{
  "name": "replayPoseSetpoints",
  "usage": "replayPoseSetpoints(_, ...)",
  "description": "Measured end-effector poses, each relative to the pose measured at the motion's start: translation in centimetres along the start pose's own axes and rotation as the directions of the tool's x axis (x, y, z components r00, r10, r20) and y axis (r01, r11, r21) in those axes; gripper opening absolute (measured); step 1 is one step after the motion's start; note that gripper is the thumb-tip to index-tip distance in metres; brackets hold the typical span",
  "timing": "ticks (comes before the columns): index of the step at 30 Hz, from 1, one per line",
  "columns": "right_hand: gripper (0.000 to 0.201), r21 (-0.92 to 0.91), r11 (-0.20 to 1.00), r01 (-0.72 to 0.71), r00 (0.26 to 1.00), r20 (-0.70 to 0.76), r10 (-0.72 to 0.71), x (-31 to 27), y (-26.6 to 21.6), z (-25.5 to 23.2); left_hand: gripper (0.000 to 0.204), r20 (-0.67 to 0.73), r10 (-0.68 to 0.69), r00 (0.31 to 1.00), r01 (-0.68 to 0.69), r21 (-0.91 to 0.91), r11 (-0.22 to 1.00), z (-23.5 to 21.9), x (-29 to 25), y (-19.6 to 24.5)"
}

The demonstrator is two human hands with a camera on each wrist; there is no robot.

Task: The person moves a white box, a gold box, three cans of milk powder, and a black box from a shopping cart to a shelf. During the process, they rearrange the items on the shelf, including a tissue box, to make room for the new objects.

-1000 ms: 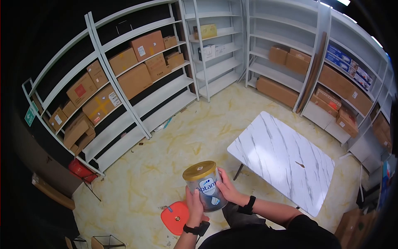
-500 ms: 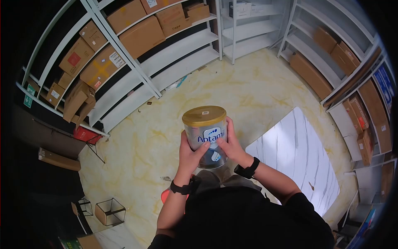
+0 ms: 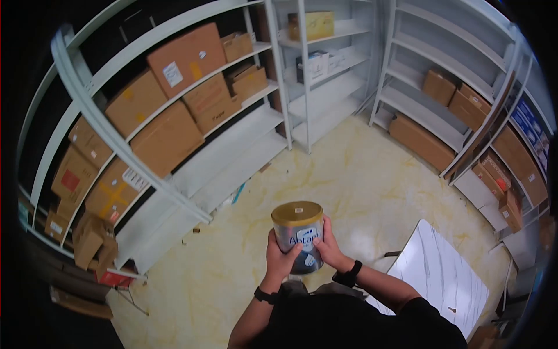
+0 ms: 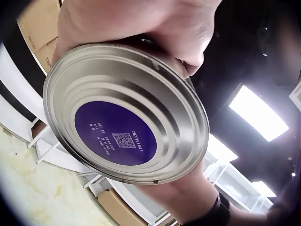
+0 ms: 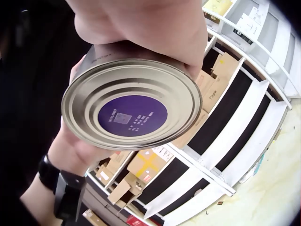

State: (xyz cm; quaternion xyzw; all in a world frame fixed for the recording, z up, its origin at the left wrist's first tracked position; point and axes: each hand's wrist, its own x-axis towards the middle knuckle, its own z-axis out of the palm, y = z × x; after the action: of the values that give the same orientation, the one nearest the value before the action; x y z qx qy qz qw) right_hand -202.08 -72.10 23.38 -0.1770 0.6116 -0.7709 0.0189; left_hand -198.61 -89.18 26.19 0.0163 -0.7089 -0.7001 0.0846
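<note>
A silver formula can (image 3: 299, 237) with a gold lid and an Aptamil label is held upright in front of the body. My left hand (image 3: 280, 256) grips its left side, the thumb lying across the front. On the opposite side my right hand (image 3: 331, 244) grips it, thumb also toward the label. From below, the left wrist view shows the can's ridged metal base (image 4: 178, 127) with a round purple sticker (image 4: 115, 134). The same base (image 5: 77, 110) fills the middle of the right wrist view, under the right palm.
A white marble-patterned table (image 3: 442, 273) stands at the right. Shelving with cardboard boxes (image 3: 165, 139) runs along the left, and further shelves (image 3: 430, 113) line the back and right. Yellow-veined floor (image 3: 337, 168) lies between. A red item (image 3: 113, 278) sits at the lower left.
The view has tilted and turned. Both hands keep holding the can; it rose in view, then sat lower again. The red stool seen earlier is out of sight now.
</note>
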Motion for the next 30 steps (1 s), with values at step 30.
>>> replayPoseSetpoints(30, 0.086, -0.202, 0.979, 0.026, 0.911, -0.398, -0.107, 40.8, -1.8, -49.0, 0.086, 0.559, 0.043, 0.828, 0.020, -0.105, 0.994, 45.0, 56.1, -3.1)
